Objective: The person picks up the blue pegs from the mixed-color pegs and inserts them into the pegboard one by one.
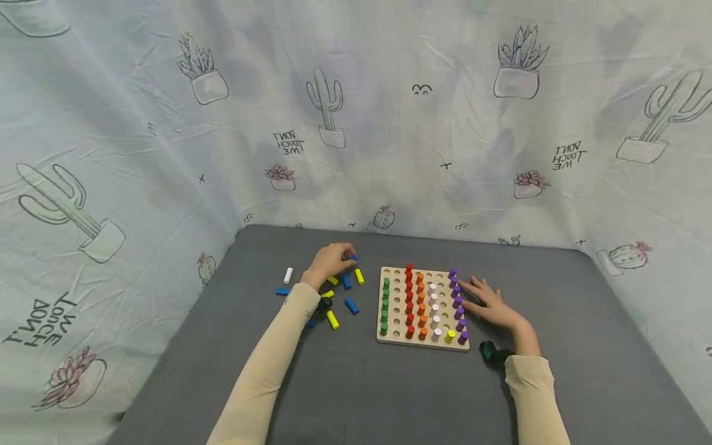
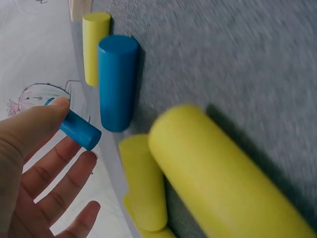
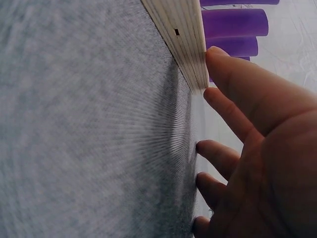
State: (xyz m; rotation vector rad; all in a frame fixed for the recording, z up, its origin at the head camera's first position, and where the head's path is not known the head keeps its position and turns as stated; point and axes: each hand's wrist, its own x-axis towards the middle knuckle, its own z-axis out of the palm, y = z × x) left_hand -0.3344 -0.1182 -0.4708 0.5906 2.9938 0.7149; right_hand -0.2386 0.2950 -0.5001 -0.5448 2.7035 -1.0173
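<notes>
Between thumb and fingers my left hand (image 1: 329, 261) pinches a blue peg (image 2: 81, 131), above loose yellow and blue pegs on the table's left half. A wooden pegboard (image 1: 396, 339) lies right of it, with columns of green, red, orange, white and purple pegs standing in its holes and one yellow peg (image 1: 450, 336) in the front row. My right hand (image 1: 492, 306) is at the board's right edge, fingers spread, the thumb and a fingertip at the wood beside the purple pegs (image 3: 235, 23). It holds nothing.
Among the loose pegs on the grey table (image 1: 356, 395) are a white peg (image 1: 288, 275) at the far left, a blue peg (image 1: 351, 306) and a yellow peg (image 1: 332, 319). A patterned curtain (image 1: 378, 111) hangs behind the table and along its sides.
</notes>
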